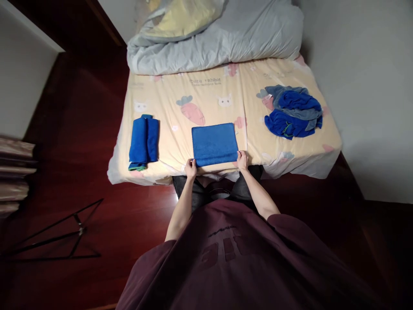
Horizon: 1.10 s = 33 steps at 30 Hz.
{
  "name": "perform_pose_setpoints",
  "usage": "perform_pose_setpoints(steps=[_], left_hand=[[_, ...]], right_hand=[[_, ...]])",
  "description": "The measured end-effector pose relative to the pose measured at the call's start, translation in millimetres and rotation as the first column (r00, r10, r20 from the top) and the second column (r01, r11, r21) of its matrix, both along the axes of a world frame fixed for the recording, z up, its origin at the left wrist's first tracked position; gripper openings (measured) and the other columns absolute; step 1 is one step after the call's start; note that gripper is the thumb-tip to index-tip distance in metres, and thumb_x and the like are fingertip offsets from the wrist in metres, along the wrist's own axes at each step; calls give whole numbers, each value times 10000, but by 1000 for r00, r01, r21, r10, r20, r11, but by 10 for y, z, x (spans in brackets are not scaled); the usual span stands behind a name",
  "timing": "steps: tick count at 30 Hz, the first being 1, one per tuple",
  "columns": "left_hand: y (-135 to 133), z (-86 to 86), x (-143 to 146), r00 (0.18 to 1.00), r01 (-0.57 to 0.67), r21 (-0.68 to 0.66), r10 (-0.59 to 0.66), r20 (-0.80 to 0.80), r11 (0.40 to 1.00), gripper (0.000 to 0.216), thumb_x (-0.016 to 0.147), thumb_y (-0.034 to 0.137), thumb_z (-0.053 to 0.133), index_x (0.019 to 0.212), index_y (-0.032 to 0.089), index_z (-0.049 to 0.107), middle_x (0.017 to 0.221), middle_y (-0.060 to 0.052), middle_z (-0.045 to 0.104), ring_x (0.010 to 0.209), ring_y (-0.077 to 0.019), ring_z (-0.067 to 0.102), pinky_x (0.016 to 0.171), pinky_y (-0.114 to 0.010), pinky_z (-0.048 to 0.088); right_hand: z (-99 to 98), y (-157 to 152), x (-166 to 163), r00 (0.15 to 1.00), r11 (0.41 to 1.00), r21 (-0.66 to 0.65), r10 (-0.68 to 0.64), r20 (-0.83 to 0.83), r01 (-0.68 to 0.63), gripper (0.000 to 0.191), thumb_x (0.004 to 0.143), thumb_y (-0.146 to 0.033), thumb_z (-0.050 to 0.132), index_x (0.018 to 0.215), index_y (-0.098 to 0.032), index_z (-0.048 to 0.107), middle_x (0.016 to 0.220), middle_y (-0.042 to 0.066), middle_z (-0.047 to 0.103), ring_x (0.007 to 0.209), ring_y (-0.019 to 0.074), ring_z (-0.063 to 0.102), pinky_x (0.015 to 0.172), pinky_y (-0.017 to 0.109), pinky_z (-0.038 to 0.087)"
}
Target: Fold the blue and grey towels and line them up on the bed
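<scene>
A blue towel (214, 142) lies spread as a rectangle on the bed, its near edge turned over in a narrow band. My left hand (191, 168) pinches its near left corner. At the near right corner, my right hand (242, 160) grips the same edge between thumb and fingers. To the left lie rolled blue towels (139, 140) side by side, with a green-edged piece under their near end. A crumpled heap of blue and grey cloths (295, 111) sits on the right of the bed.
A cream sheet (167, 99) printed with carrots and rabbits covers the bed. Across the far end is a bunched grey quilt (248, 34). Black tripod legs (77, 231) stand on the dark red floor at left, near a curtain (14, 172). A wall borders the right.
</scene>
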<state>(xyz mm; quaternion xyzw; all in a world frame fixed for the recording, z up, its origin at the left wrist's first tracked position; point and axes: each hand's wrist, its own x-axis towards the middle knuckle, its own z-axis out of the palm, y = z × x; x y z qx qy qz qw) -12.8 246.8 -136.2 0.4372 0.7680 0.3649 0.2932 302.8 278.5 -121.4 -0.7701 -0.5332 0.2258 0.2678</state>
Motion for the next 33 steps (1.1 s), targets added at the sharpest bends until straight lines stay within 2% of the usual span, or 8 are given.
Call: perform_pose_setpoints(steps=[6,13,17,22,26,28,30,33], left_hand=[[63,32,-81,998,-6,-47,9,68,999,325,961,411,591,1091,155,744,881,-72,762,841,-205,703,793,-279,517],[139,86,-237,989,-7,-142,28,144,990,275,847,375,746,993,150,804,1014,-111,809,1004,-249,749,923,-320,556],[125,121,-208,996,-24,-167,37,77,986,277,841,394,740,972,158,803,951,-104,808,965,-262,759,924,-343,557],[124,185,-138,998,3,-174,-13,-58,985,279,875,429,702,945,168,775,933,-117,797,983,-284,757,945,-364,546],[24,263,-104,997,43,-100,-50,-65,994,291,932,375,630,1100,158,727,1011,-134,778,972,-268,750,955,-385,561],[-93,309,-82,990,81,38,-76,-121,996,350,952,333,591,1242,156,673,1161,-163,742,1064,-268,728,1014,-409,554],[-224,358,-33,963,181,169,-140,-231,969,402,969,313,560,1334,159,628,1328,-190,672,1246,-286,655,1127,-447,499],[-354,419,121,865,435,204,-344,-365,877,447,988,280,507,1411,162,594,1514,-183,564,1472,-296,482,1252,-489,384]], right_hand=[[24,64,-4,997,999,-39,-7,71,9,364,1097,-395,450,1172,-180,734,993,124,755,901,248,674,858,321,466],[26,79,30,997,1000,-30,11,73,-8,328,1072,-375,497,1107,-185,761,976,120,749,895,243,660,839,311,471],[25,60,48,999,1000,-30,10,53,-8,336,1066,-384,492,1102,-177,755,980,128,743,911,251,654,847,317,467],[48,80,43,1000,1000,5,0,5,0,318,1036,-375,500,1021,-171,744,981,137,747,914,254,658,859,325,476],[107,68,97,999,999,43,-15,-50,17,275,1006,-370,523,986,-179,720,939,119,760,878,250,679,855,332,505],[148,7,122,998,992,126,-12,-59,20,270,1006,-346,499,1032,-179,710,999,125,762,886,246,686,872,344,526],[194,-91,106,998,969,247,44,-48,-31,290,1015,-324,467,1074,-176,710,1094,144,748,953,246,690,925,363,540],[256,-263,-38,965,897,366,262,16,-249,329,1040,-310,445,1144,-180,729,1226,150,724,1151,250,663,1071,396,511]])
